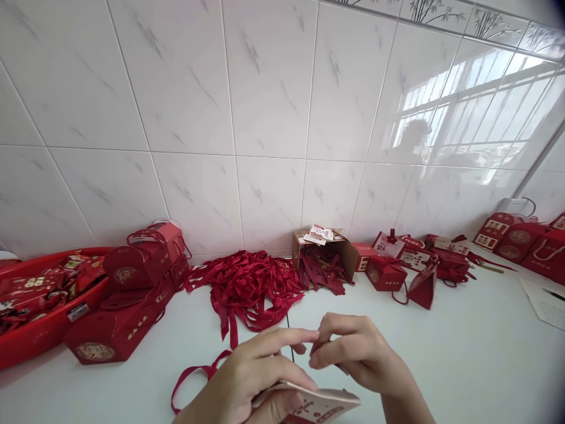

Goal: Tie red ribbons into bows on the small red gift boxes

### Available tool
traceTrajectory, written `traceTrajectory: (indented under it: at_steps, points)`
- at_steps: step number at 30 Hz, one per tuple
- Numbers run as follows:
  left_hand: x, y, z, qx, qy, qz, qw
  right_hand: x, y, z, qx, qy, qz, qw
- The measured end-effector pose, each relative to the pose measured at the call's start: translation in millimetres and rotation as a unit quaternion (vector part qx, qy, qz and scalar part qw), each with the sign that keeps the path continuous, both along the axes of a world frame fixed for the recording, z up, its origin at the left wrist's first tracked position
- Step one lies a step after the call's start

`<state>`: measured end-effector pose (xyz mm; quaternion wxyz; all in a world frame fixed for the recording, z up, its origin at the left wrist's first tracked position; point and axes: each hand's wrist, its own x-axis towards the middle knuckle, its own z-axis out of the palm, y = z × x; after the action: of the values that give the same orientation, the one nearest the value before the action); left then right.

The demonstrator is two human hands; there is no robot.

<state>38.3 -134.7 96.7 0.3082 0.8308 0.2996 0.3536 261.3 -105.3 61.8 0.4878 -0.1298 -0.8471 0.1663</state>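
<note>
Low in the head view, my left hand (265,374) grips a folded white-and-red printed card (331,405), thumb on the near side and fingers over its top edge. My left index finger is stretched out and meets the fingertips of my right hand (353,353). The right fingers are curled together in a pinch above the card; anything between them is too small or hidden to make out. A loose red ribbon (188,377) curls on the table beside my left wrist. Behind both hands lies a heap of dark red ribbons (253,285).
An open cardboard box (351,259) holds dark red strips, with small white cards (318,232) on top. Red gift boxes (112,333) stack at left beside a red basin (86,303) of packets. More red boxes (386,274) line the tiled wall. Paper (545,300) lies far right.
</note>
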Motion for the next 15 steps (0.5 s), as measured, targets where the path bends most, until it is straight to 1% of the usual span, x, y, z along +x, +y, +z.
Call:
traceTrajectory:
  at_steps: [3, 6, 10, 15]
  points:
    - [1.4, -0.3, -1.0, -0.011, 0.004, -0.007, 1.000, -0.4, 0.3, -2.0, -0.006, -0.004, -0.001, 1.000]
    - [2.6, 0.6, -3.9, -0.018, 0.003, -0.019, 1.000, -1.6, 1.2, -2.6, -0.011, 0.000, 0.013, 1.000]
    - [3.5, 2.6, -8.3, -0.047, 0.020, -0.039, 0.998, -3.0, 2.8, -2.0, -0.015, 0.006, 0.030, 0.999]
    - [3.2, 4.8, -8.7, -0.062, 0.030, -0.055, 0.996, -3.4, 3.2, -1.2, -0.029, 0.013, 0.045, 0.998]
